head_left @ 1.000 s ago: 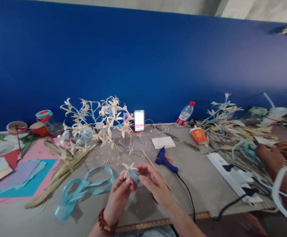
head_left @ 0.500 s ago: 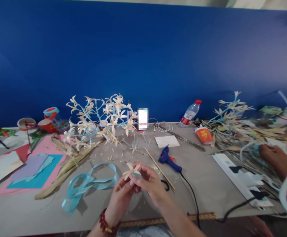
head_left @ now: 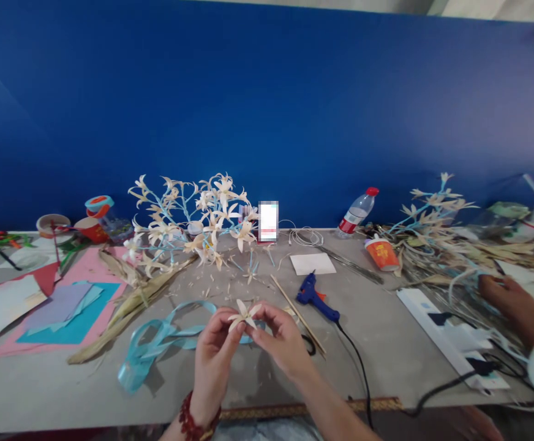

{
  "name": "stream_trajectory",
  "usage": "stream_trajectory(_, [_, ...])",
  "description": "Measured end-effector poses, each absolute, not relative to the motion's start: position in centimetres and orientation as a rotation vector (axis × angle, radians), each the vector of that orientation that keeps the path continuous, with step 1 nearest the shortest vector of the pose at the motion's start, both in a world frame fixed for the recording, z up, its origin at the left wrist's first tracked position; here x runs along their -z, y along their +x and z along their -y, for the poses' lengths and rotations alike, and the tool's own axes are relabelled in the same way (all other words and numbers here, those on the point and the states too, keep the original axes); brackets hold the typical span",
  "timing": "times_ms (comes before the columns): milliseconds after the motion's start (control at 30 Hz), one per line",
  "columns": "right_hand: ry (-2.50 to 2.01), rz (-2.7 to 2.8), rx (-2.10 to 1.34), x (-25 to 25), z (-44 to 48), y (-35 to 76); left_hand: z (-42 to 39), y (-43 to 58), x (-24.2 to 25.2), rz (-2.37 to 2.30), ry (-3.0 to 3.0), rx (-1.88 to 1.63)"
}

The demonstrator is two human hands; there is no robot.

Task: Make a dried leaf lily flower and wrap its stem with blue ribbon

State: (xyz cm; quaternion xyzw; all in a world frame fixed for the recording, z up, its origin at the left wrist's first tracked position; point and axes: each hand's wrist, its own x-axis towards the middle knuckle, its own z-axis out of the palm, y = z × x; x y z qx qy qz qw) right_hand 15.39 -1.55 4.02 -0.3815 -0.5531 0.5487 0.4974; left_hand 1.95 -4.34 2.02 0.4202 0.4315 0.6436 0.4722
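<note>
A small cream flower (head_left: pixel 245 313) with pointed petals is pinched between both hands, low in the middle of the view. My left hand (head_left: pixel 218 343), with a red bead bracelet at its wrist, grips it from the left, thumb against the petals' base. From the right, my right hand (head_left: pixel 282 344) closes its thumb and fingertips on the same flower; the underside is hidden by the fingers. Light blue ribbon (head_left: pixel 157 343) lies in loops left of my hands. To the right rest a thin wooden stick (head_left: pixel 297 313) and a blue glue gun (head_left: pixel 315 297).
Cream flower sprays (head_left: pixel 216 214) stand at the back beside a phone (head_left: pixel 268 222). A bottle (head_left: pixel 357 213), orange cup (head_left: pixel 381 254) and power strip (head_left: pixel 451 337) are rightward, near another person's hand (head_left: pixel 510 300). Coloured paper (head_left: pixel 71 312) and dried husks (head_left: pixel 129 318) lie left.
My left hand has turned more upright and its fingers have shifted around the flower. The flower now faces up more. The other person's hand at the right has moved slightly.
</note>
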Motion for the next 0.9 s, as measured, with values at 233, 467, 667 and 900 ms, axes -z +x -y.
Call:
stream_trajectory(233, [-0.932,1.447,-1.172,-4.5,1.6,15.6,4.4,1.7,-2.5,-1.112,1.141,-1.562])
stream_trajectory(467, [-1.026,1.639,-0.975,-5.6,1.9,15.5,4.5,1.6,-2.7,-1.123,1.076,-1.605])
stream_trajectory(667, [-1.056,1.689,-0.932,-6.3,2.3,16.1,4.3,2.1,-2.6,-1.050,0.717,-1.638])
stream_trajectory(900, [-0.994,1.570,-0.995,-6.1,2.3,15.4,4.1,2.3,-2.6,-0.970,0.569,-1.624])
